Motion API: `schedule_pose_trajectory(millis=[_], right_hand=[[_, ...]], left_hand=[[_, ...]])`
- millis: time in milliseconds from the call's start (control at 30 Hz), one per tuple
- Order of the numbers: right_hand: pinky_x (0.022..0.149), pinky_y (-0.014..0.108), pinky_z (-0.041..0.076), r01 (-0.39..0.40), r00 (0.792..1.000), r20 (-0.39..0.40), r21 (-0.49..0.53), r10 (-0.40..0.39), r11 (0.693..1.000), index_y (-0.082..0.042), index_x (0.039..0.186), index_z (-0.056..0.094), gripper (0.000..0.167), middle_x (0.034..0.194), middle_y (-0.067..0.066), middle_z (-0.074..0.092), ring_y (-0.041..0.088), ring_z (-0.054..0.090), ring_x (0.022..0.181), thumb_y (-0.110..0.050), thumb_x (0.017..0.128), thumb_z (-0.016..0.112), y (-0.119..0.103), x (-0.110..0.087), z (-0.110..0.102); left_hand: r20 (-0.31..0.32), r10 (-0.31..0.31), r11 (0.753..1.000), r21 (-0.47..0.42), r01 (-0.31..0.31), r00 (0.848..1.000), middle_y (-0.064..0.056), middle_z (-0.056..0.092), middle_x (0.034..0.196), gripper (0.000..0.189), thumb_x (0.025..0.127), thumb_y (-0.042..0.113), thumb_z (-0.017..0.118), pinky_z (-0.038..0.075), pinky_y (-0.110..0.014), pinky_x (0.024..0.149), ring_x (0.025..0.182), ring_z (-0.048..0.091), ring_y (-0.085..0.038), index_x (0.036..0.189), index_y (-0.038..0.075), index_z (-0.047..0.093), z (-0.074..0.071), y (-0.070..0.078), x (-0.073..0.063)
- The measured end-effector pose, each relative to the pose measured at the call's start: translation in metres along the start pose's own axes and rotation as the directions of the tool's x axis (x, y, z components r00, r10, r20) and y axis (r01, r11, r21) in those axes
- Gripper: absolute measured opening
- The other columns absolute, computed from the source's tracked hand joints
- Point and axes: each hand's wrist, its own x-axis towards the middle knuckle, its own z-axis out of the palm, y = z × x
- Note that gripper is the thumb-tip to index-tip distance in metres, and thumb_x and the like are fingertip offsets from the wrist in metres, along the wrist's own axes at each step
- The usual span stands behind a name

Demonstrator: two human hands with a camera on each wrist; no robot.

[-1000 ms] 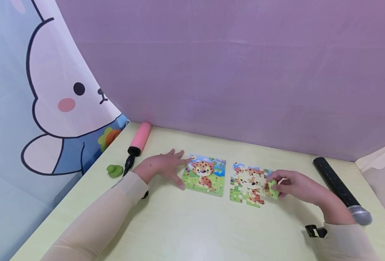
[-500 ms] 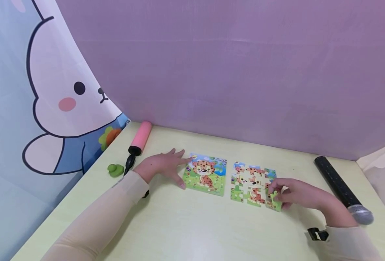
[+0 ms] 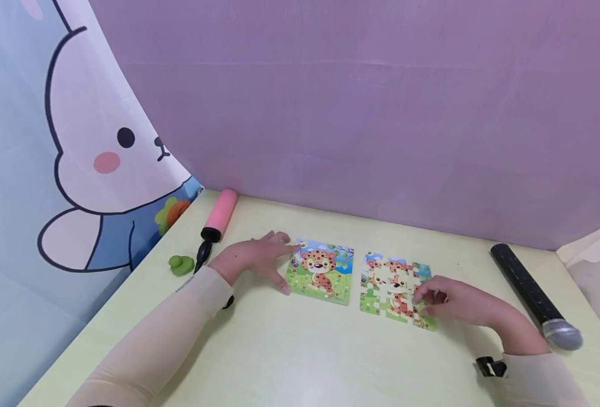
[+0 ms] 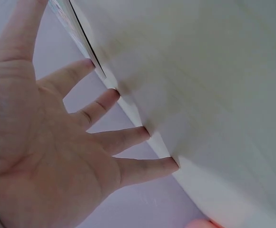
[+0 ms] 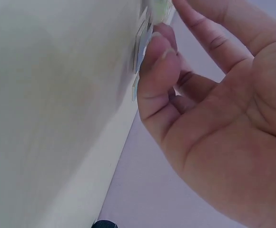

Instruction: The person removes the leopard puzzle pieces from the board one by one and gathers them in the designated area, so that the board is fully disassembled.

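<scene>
A square leopard picture card [image 3: 320, 271] lies in the middle of the table. My left hand [image 3: 261, 257] rests beside its left edge, fingers spread, index fingertip and thumb right at the card. In the left wrist view, the fingertips [image 4: 145, 133] touch the tabletop. To the card's right lies a leopard jigsaw puzzle [image 3: 398, 287], its pieces laid in columns with gaps between them. My right hand [image 3: 462, 299] is over the right column, thumb and curled fingers pinching a green puzzle piece [image 3: 420, 308] at its lower part; the hand partly hides the piece.
A black microphone [image 3: 529, 288] with a silver head lies right of my right hand. At the left are a pink hand pump [image 3: 221, 210] with a black end and a green rubber duck [image 3: 181, 264]. A purple cloth wall [image 3: 361, 113] borders the table's back edge.
My right hand moved toward me with a green piece, down the right column, then slightly left, drawing that column closer to the others. The left hand stays put, its fingers slightly more bent.
</scene>
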Motion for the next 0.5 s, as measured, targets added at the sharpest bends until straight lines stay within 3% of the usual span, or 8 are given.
schedule_pose_trajectory(millis=[167,300,400,500], right_hand=[[0.071,0.023,0.050,-0.023,0.999,-0.040,-0.044,0.021,0.999,-0.006,0.127,0.066,0.028,0.108,0.008,0.060,0.006,0.054,0.090,-0.019,0.103,0.071,-0.002,-0.002,0.000],[0.069,0.025,0.052,-0.047,0.998,-0.051,-0.070,0.043,0.996,-0.008,0.126,0.067,0.024,0.107,0.008,0.062,0.009,0.056,0.088,-0.023,0.108,0.064,-0.007,-0.002,-0.002],[0.067,0.026,0.054,-0.063,0.996,-0.070,-0.082,0.057,0.995,-0.009,0.124,0.068,0.023,0.107,0.009,0.065,0.012,0.058,0.084,-0.026,0.110,0.061,-0.010,-0.001,-0.003],[0.065,0.027,0.054,-0.065,0.993,-0.101,-0.102,0.055,0.993,-0.010,0.121,0.068,0.022,0.106,0.009,0.068,0.014,0.059,0.081,-0.028,0.111,0.060,-0.014,-0.001,-0.004]], left_hand=[[-0.001,0.008,1.000,-0.003,-0.008,1.000,-0.005,0.035,0.168,0.124,0.069,0.066,0.094,0.049,-0.063,0.118,0.157,0.036,-0.035,0.169,0.029,0.032,-0.003,0.003,0.001],[0.005,-0.009,1.000,0.002,0.009,1.000,-0.008,0.034,0.170,0.126,0.067,0.066,0.095,0.046,-0.066,0.120,0.160,0.033,-0.041,0.168,0.023,0.033,-0.005,0.005,0.001],[0.013,-0.021,1.000,-0.004,0.021,1.000,-0.008,0.032,0.172,0.126,0.066,0.068,0.095,0.044,-0.068,0.121,0.161,0.031,-0.042,0.167,0.024,0.033,-0.005,0.005,0.000],[0.018,-0.023,1.000,-0.017,0.024,1.000,-0.006,0.031,0.172,0.116,0.071,0.071,0.090,0.046,-0.065,0.121,0.159,0.037,-0.038,0.164,0.026,0.038,-0.006,0.001,-0.001]])
